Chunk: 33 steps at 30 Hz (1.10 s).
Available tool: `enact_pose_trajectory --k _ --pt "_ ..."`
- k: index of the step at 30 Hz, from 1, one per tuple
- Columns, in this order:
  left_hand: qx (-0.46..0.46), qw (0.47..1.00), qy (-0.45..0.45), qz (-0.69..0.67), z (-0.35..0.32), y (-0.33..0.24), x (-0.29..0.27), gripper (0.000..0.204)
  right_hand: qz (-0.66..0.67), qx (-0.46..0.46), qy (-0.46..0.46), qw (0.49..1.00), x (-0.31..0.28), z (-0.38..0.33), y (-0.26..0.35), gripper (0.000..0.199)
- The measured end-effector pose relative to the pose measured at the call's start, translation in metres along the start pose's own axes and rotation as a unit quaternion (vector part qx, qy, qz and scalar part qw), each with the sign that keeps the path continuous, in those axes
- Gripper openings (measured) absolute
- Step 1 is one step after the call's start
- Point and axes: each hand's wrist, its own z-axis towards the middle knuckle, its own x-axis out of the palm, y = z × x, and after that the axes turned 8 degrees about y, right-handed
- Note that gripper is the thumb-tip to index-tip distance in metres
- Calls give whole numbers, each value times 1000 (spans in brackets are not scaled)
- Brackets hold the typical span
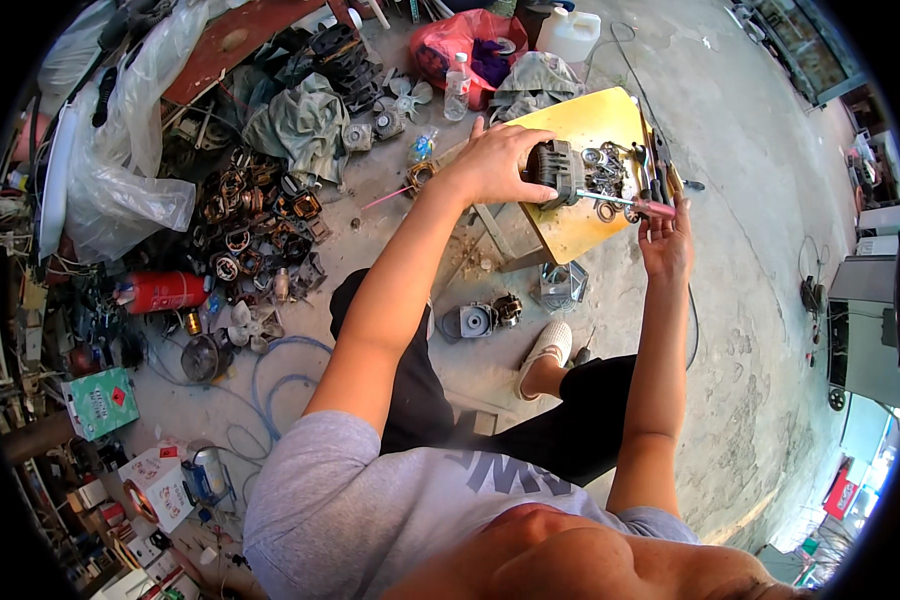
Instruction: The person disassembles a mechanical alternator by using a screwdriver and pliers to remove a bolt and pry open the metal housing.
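On a yellow-topped low table (590, 118) stands a dark ribbed motor (568, 172). My left hand (500, 168) grips its left side, thumb at the near edge and fingers reaching round behind it. In my right hand (667, 240) is a screwdriver (654, 208) with a red handle, its shaft pointing left with the tip at the motor's housing. Whether the tip sits in a screw is too small to tell. Small metal rings and loose parts (608, 165) lie just right of the motor, and several hand tools (658, 172) are along the table's right edge.
Below the table, a motor end housing (477, 320) and a clear box (562, 286) sit on the floor. Piled motor parts (245, 215), a red cylinder (165, 291) and blue hose (265, 385) occupy the left. A white jug (568, 36) and red bag (440, 45) stand beyond.
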Motion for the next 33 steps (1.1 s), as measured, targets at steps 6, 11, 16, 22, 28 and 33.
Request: enact_pose_trajectory --k 6,11,16,22,28,33 --pt "1 1000 -5 -6 2 -1 1 82 30 -65 52 996 -23 25 -16 36" --pt "8 1000 0 -29 2 -3 -1 80 48 -19 20 998 -13 13 -11 34" --pt "13 999 -33 -18 2 3 6 81 7 7 -44 999 0 0 -2 35" --pt "12 999 -20 -27 3 1 4 81 34 -44 40 998 -15 11 -13 34" --pt "13 999 -20 -31 1 2 4 81 15 -6 -46 999 -1 6 -5 31" --pt "17 999 -13 -35 2 -4 2 81 56 -15 5 998 -21 20 -16 35"
